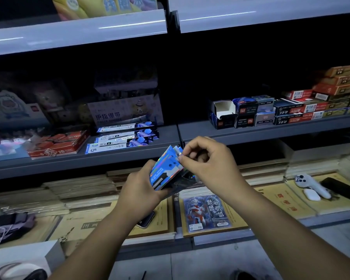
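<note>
My left hand [141, 184] grips a stack of shiny blue holographic packs [165, 170] from below, in front of the grey shop shelf [129, 152]. My right hand [208, 162] comes from the right and pinches the top corner of the packs between thumb and forefinger. A crumpled clear wrapper [187, 181] hangs beside the stack under my right hand. Similar long blue-and-white packs [123, 138] lie in rows on the shelf just behind and to the left.
Red boxes [57, 144] lie left on the shelf; small stationery boxes [271, 112] are stacked at the right. Below, brown notebooks [85, 193], a hero-printed pack [207, 213], a phone [147, 219], a white earbud case [311, 194] and a white plush toy [309, 181] lie on the lower shelf.
</note>
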Demonstrator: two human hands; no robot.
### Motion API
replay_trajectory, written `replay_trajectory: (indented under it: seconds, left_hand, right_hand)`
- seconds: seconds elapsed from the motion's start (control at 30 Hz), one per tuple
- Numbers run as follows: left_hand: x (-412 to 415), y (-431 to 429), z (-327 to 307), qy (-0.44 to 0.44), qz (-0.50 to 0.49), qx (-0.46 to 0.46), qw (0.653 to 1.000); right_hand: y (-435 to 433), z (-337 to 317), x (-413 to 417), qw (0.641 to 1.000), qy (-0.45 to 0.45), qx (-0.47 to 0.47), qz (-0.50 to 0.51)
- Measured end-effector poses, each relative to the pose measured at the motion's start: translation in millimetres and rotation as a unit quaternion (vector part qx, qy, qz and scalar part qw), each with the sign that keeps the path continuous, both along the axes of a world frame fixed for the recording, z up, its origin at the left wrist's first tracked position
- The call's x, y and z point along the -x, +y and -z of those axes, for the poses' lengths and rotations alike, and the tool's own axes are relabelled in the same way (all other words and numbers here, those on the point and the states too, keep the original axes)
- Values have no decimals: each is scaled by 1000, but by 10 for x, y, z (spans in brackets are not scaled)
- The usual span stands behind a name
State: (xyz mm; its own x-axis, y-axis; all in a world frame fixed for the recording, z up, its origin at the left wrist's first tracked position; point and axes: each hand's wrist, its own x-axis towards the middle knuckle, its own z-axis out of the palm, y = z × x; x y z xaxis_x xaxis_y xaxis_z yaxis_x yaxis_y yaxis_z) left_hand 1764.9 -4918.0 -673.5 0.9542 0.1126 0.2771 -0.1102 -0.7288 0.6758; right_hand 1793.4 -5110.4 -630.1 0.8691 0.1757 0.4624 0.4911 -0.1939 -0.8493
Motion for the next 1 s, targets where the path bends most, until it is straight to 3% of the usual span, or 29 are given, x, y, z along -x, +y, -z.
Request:
replay_trajectory:
  seconds: [0.2, 0.43, 0.53, 0.63, 0.73, 1.0]
  left_hand:
    - [-1, 8, -7, 3, -5, -9, 1000]
    - [-55, 60, 38, 27, -27, -3, 999]
    - [-74, 90, 59, 26, -30, 12, 999]
    - [-66, 104, 61, 19, -29, -1, 999]
    - [-62, 105, 51, 17, -33, -1, 999]
    - [-80, 143, 51, 18, -49, 12, 999]
  right_hand:
    - [1, 12, -10, 1000, 12, 4, 15]
    - [-65, -82, -62, 977, 68, -176, 100]
    - [-72, -68, -65, 968, 110, -221, 46]
    - [-20, -13, -55, 978, 131, -159, -19]
    - [5, 4, -32, 986, 113, -120, -17]
    - [-199, -189, -138, 950, 77, -292, 75]
